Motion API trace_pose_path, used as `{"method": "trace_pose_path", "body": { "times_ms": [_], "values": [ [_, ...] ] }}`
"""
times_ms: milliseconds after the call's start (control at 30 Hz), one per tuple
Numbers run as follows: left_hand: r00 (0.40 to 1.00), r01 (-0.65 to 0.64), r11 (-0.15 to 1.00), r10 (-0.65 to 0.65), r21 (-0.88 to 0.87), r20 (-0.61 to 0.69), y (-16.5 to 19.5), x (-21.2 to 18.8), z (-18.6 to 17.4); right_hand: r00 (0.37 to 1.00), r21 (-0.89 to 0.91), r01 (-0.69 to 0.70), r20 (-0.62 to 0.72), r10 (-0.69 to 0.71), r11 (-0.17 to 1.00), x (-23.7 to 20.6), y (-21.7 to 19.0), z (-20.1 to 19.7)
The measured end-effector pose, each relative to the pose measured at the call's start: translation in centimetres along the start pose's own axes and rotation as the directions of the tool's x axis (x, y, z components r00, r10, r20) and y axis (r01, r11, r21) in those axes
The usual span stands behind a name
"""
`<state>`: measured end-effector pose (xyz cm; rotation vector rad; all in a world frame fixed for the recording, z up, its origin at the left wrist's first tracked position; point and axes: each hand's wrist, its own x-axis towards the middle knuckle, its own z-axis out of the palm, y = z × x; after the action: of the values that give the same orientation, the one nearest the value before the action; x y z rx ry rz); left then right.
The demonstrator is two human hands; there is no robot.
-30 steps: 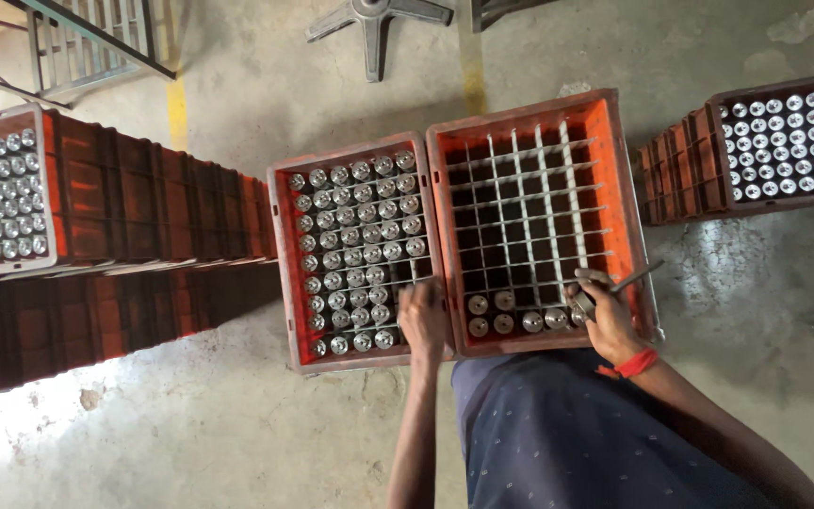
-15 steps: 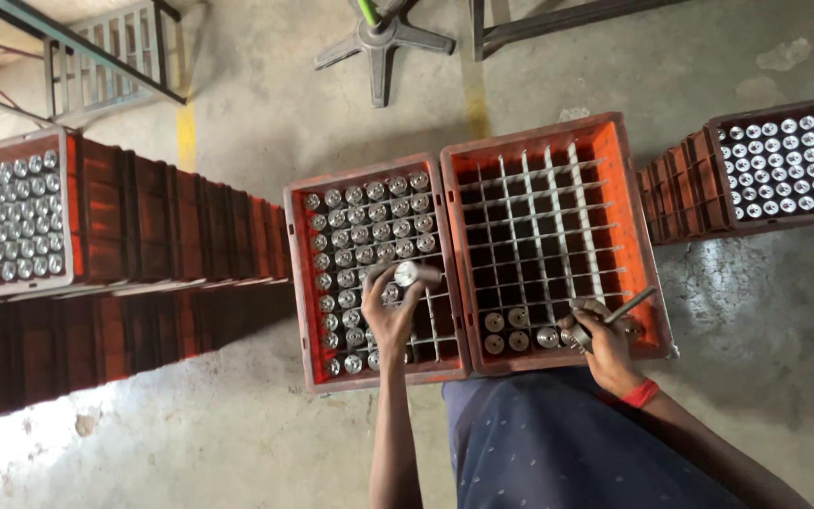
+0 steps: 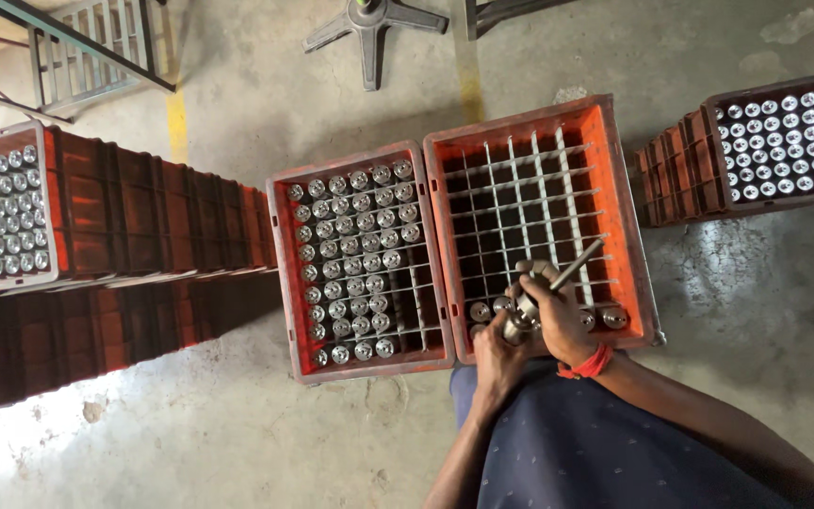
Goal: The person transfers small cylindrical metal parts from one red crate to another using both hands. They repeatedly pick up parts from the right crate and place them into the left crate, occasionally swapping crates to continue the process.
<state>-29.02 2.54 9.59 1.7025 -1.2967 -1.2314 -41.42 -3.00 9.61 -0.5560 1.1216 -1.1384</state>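
Two orange-red crates stand side by side on the concrete floor. The left crate (image 3: 286,283) is nearly full of round metal parts (image 3: 355,240). The right crate (image 3: 628,217) has a white grid of dividers and holds only a few metal parts (image 3: 613,318) in its near row. My left hand (image 3: 495,356) grips a metal part (image 3: 519,319) above the near edge of the right crate. My right hand (image 3: 560,320) holds a thin metal rod (image 3: 577,265) and touches the same part. My dark blue lap fills the bottom of the view.
Stacks of red crates (image 3: 143,226) stand to the left, one topped with metal parts (image 3: 2,221). Another filled stack (image 3: 784,141) is at the right. A chair base (image 3: 369,24) and a metal frame (image 3: 87,47) lie beyond, near a yellow floor line (image 3: 178,118).
My left hand lifted a metal part out of the left crate and carried it right to the right crate, where it now meets my right hand.
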Motion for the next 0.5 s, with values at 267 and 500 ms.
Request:
{"method": "trace_pose_path", "body": {
  "times_ms": [267, 500],
  "values": [
    [0.956, 0.066, 0.997, -0.078, 0.052, 0.283, -1.5, -0.1, 2.8, 0.950, -0.140, -0.195, 0.220, 0.222, 0.971, 0.1, 1.7, -6.2],
    [0.970, -0.234, 0.894, 0.189, 0.382, 0.152, -2.9, 0.5, 2.7, 0.972, 0.172, -0.155, -0.149, 0.181, 0.973, 4.1, 3.5, -12.0]
  ]
}}
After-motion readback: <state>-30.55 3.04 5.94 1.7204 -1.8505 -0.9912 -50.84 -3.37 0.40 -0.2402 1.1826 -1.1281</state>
